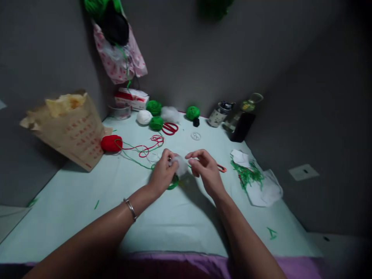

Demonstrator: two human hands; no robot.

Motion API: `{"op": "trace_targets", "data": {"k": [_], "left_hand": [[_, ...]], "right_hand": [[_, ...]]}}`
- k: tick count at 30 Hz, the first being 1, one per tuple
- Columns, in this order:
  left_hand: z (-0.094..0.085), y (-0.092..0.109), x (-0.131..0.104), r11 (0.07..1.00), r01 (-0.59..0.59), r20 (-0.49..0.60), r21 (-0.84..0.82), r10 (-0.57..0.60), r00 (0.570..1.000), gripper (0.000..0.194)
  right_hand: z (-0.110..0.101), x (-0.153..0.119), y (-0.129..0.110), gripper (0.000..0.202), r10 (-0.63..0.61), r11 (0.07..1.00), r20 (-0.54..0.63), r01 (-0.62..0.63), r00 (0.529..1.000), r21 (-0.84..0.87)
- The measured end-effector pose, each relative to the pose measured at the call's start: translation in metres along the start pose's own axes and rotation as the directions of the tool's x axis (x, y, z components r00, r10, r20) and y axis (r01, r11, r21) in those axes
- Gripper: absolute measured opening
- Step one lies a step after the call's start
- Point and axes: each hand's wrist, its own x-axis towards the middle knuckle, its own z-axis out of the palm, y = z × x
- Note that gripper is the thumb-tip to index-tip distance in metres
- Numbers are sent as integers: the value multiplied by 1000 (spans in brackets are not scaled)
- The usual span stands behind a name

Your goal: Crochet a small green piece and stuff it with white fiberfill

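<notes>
My left hand (164, 170) pinches a tuft of white stuffing (180, 166) over the middle of the table. Just right of the tuft is my right hand (202, 164), its fingers curled and apart from the thumb, with nothing clearly between them. A green loop (173, 183) shows under my left hand; its lower part is in view and the rest is hidden. Green yarn trails from there to a red yarn ball (112, 143) at the left. An orange cutter (221, 168) lies partly behind my right hand.
Green yarn balls (156, 123), a white ball (144, 117), more stuffing (170, 114) and red scissors (170, 128) lie at the back. A paper bag (78, 135) stands left. At right are a dark phone (243, 127), a tin (217, 116) and green scraps (250, 175) on white cloth.
</notes>
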Motion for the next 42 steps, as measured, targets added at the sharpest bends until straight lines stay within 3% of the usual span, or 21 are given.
{"op": "trace_targets", "data": {"k": [2,3,5,11,15,22,27,33,36,39,42], "left_hand": [[0,2,0,1000,7,-23,-5,-8,1000,13],[0,2,0,1000,11,-31,-10,-12,999,15],[0,4,0,1000,16,-17,-19,-17,1000,18],[2,14,-4,993,106,145,-58,-96,985,20],[0,18,-5,986,152,194,-73,-135,972,28],[0,9,4,994,96,61,-57,-92,994,26],[3,9,9,996,27,-21,-84,-28,999,21],[1,15,3,988,63,48,-141,-57,997,22],[1,14,1,986,76,55,-151,-68,996,22],[0,12,1,985,71,27,-156,-67,997,23],[1,12,1,984,64,6,-163,-64,998,24]], "right_hand": [[-1,0,2,22,-36,972,41,44,999,-233],[-1,-1,3,17,-27,942,121,65,992,-329],[0,-1,6,25,-8,927,161,68,987,-368],[-3,1,9,17,-25,889,-9,18,1000,-458],[-9,-1,3,19,-27,870,-28,10,999,-493],[3,-13,-10,16,-15,866,188,106,982,-488],[10,-15,-8,18,18,926,176,50,984,-375],[-5,-6,-10,20,-202,951,72,214,977,-221],[-7,-4,-8,26,-85,996,85,86,993,-7],[-4,-4,-2,23,-8,988,19,11,1000,-154],[-2,-4,3,24,0,933,90,32,996,-359]]}}
